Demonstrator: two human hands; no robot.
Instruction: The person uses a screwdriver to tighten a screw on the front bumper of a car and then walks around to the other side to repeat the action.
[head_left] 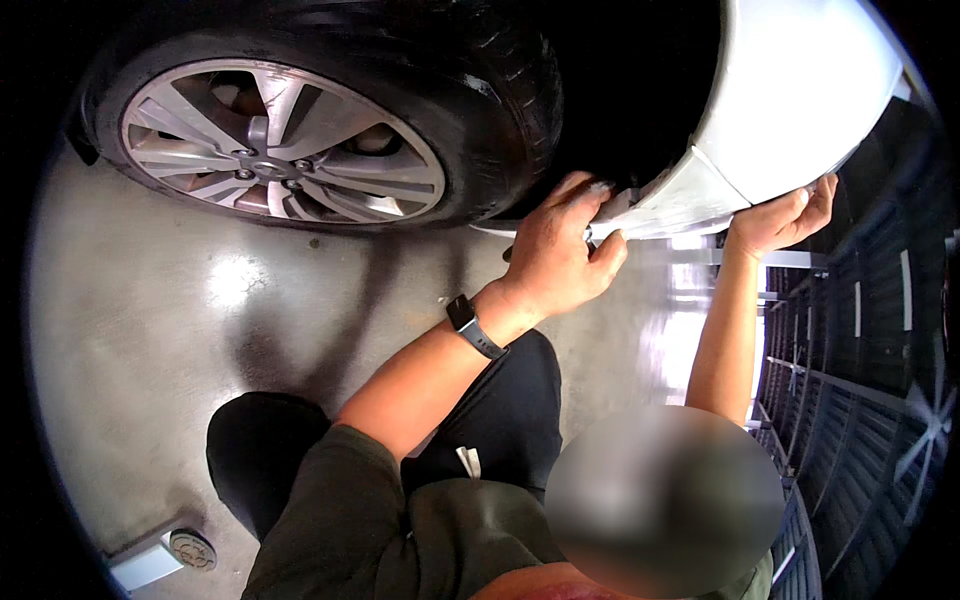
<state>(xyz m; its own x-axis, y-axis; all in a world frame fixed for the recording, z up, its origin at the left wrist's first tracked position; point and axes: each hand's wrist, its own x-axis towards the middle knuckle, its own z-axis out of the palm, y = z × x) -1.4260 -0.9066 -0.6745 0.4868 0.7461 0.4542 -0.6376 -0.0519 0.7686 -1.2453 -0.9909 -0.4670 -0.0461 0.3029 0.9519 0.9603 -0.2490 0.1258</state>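
Observation:
A white car bumper (775, 110) curves down at the upper right, its lower edge meeting the dark wheel arch. My left hand (560, 245), with a black watch on the wrist, is at the bumper's corner beside the arch. Its fingers are bent and closed around a small dark thing, mostly hidden by the hand. Further right, my right hand (785, 218) grips the bumper's lower edge with curled fingers. Left of my hands hangs a car wheel (265, 168) with a silver spoked rim and black tyre. The inside of the arch is too dark to make out.
Grey shiny floor (150, 340) lies below the wheel. A lift arm with a round pad (192, 550) rests at the lower left. My bent knees in black trousers are under my left arm. Dark metal building framework (850, 390) and a fan (930, 430) show at the right.

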